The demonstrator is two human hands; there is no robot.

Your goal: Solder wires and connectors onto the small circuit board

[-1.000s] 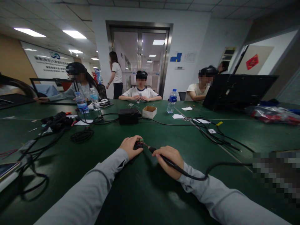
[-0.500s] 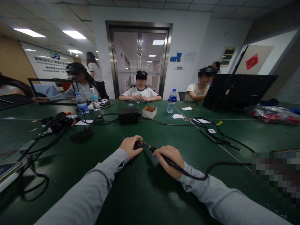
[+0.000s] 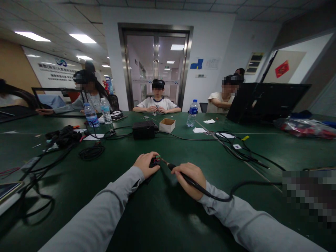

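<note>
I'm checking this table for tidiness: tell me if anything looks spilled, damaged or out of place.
Nothing looks spilled or plainly damaged. Slightly untidy: on the right, black cables lie in a loose tangle, whereas a cord left of the left hand is coiled.

Green bench (image 3: 183, 148) free ~12 o'clock of R hand (image 3: 190, 178); black cord (image 3: 256, 183) blocks ~4, looped black cables (image 3: 248, 159) ~2, black oblong box (image 3: 143, 130) ~10.
</note>
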